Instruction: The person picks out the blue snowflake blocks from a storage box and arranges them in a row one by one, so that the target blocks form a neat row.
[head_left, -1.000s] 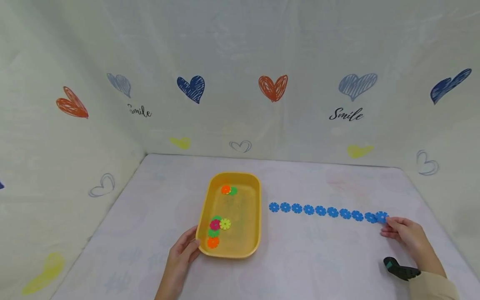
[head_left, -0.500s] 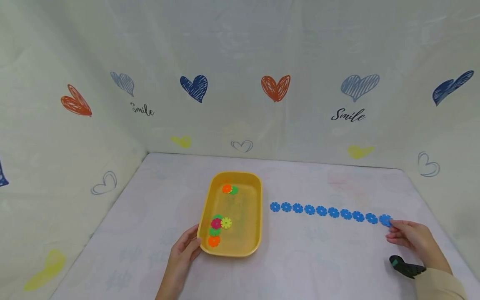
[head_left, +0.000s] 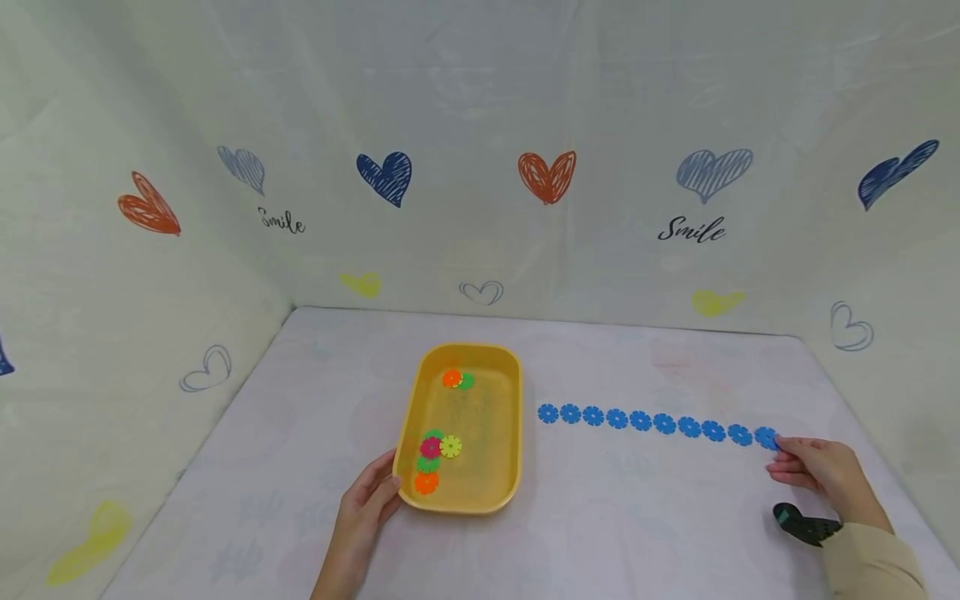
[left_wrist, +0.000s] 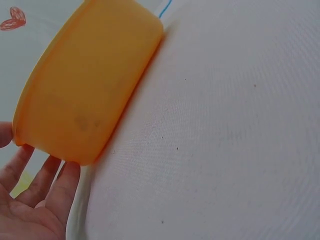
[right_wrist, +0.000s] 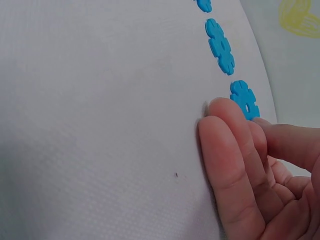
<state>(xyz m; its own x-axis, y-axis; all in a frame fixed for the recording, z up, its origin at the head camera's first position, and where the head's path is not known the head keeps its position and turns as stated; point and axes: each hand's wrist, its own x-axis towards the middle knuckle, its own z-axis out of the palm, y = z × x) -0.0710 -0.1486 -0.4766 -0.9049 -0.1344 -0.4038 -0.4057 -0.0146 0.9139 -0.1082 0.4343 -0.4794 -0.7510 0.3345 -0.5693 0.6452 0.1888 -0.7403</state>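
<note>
My left hand (head_left: 365, 508) holds the near left corner of a yellow plastic tray (head_left: 517, 433), thumb over the rim and fingers beneath. In the left wrist view, the fingers (left_wrist: 62, 192) lie against the tray's end wall (left_wrist: 95, 85). At the right end of a line of flat blue flower-shaped discs (head_left: 641, 421), my right hand (head_left: 828, 475) pinches the last blue flower disc (head_left: 765, 437) by its right edge. The right wrist view shows that disc (right_wrist: 243, 97) between thumb and forefinger, the other fingers curled beside it.
Inside the tray lie orange (head_left: 427, 482), green, pink and yellow (head_left: 451, 447) flower discs, some overlapping. A dark strap-like object (head_left: 806, 525) is at the right wrist by the sleeve. White sheeting with printed hearts (head_left: 547, 177) walls the table's back and sides.
The last blue disc, which overlapped its neighbour, has moved right and slightly nearer, and now sits apart at the row's end. The left hand and tray have stayed put.
</note>
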